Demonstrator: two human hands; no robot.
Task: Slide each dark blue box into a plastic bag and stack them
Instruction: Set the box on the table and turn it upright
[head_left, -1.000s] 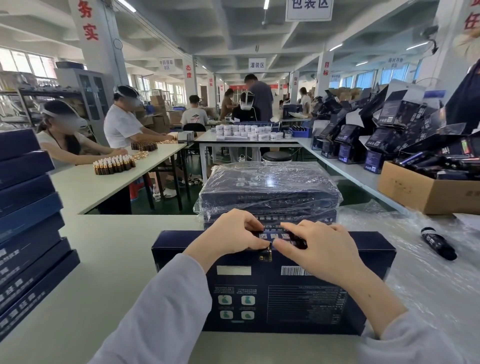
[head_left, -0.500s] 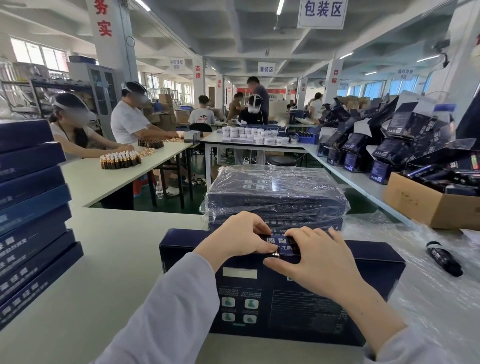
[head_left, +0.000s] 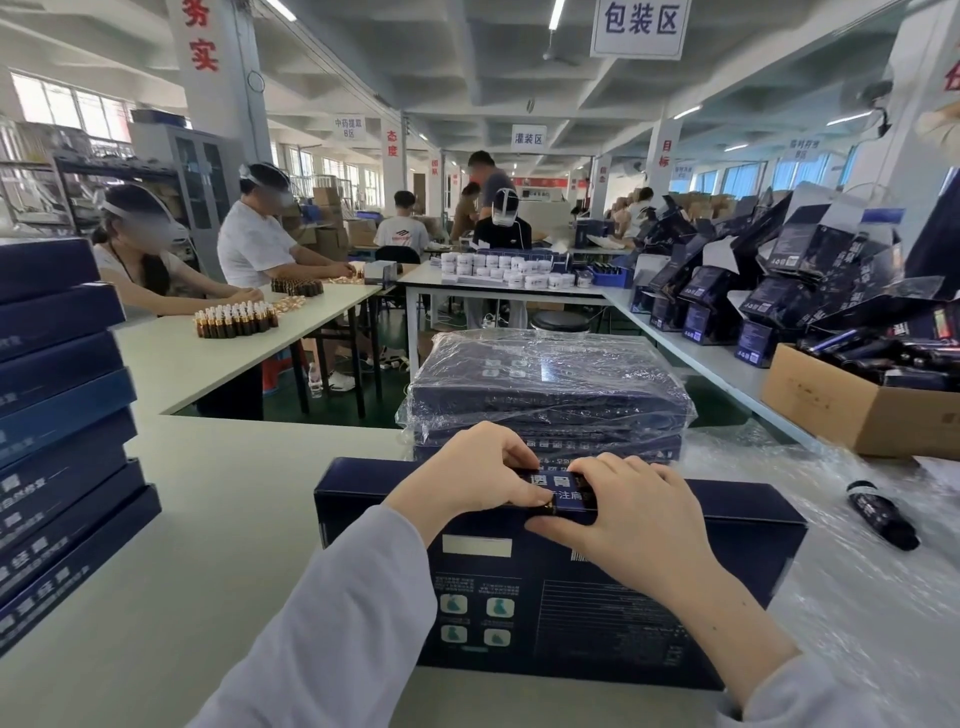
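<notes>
Work sits close: the dark blue box (head_left: 623, 613) lies flat on the table (head_left: 234, 519) right before the person, not yet bagged, likely so both hands reach its far edge. There the left hand (head_left: 467, 478) and right hand (head_left: 623, 514) curl their fingers and pinch a printed tab (head_left: 558, 486), seemingly closing it before bagging. Just beyond stands the bagged stack (head_left: 545, 395), handy for stacking; unbagged boxes (head_left: 57, 415) wait at left.

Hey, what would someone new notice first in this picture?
Front and centre, the left hand and right hand pinch a small printed strip at the far edge of a dark blue box. Behind it sits a stack of bagged boxes; bare boxes pile up at left.
</notes>
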